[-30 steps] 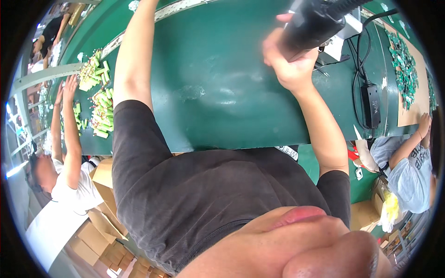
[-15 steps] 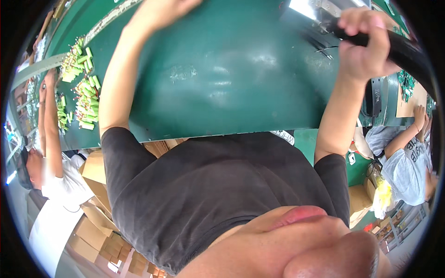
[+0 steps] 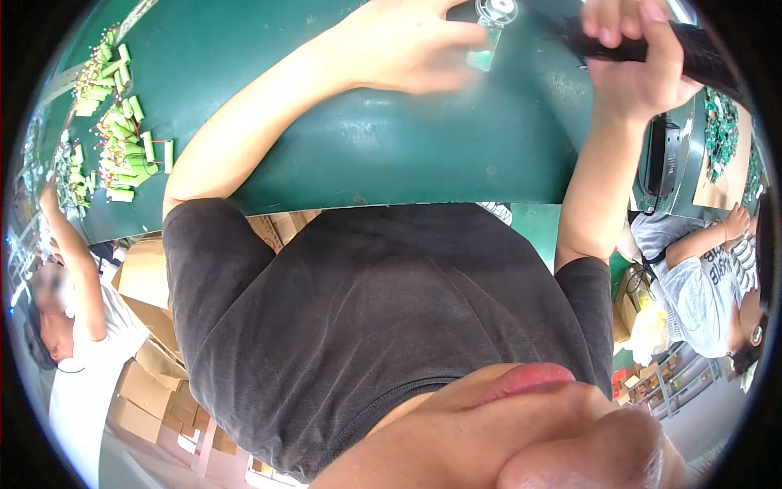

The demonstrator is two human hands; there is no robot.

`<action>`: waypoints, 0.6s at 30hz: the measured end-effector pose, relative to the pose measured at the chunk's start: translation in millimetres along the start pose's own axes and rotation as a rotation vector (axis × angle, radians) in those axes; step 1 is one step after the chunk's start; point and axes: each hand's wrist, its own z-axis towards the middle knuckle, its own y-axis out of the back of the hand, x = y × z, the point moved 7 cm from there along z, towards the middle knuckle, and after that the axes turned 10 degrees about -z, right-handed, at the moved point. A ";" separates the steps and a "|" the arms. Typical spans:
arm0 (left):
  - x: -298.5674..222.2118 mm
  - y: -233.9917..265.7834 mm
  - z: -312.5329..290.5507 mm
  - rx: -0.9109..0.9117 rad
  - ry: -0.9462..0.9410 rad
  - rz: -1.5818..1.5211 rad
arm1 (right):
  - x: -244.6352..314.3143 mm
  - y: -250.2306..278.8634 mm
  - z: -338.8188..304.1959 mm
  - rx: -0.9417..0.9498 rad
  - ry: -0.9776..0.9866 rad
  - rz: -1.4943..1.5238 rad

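My left hand (image 3: 415, 45) reaches across the green table, its fingers apart and partly smeared by motion. Beside its fingertips lies a small clear part (image 3: 484, 53) with a round white-and-silver piece (image 3: 496, 10) at its top end. Whether the fingers touch it I cannot tell. At the upper right, my right hand (image 3: 639, 69) is closed around a thick black rod-like tool (image 3: 705, 61); its left end is blurred, so its exact kind does not show.
Green cylindrical cells with wires (image 3: 122, 151) lie in piles at the left of the table (image 3: 366, 155). A black power adapter (image 3: 664, 155) lies at the right, near green circuit boards (image 3: 721, 134) on cardboard. Co-workers sit on both sides; cartons (image 3: 147, 387) stand behind at the left.
My left hand has come right and nearer, over to the small clear part. My right hand keeps its grip on the black tool, shifted slightly. The view has tilted a little.
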 end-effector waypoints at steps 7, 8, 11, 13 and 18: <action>8.3 -4.6 -1.3 -0.008 0.056 -0.123 | -15.1 -21.7 -16.9 0.036 0.089 0.081; 8.1 -4.6 -1.2 -0.009 0.045 -0.112 | -15.8 -21.7 -15.5 0.034 0.059 0.084; 8.0 -4.6 -2.9 -0.018 0.019 -0.092 | -24.4 -22.6 -18.5 0.006 0.057 0.086; 7.9 -4.6 -3.1 -0.024 0.003 -0.082 | -25.8 -20.4 -20.0 -0.020 0.084 0.084; 8.9 -6.3 -5.9 -0.026 0.010 -0.051 | -26.4 -25.3 -20.4 0.032 0.093 0.052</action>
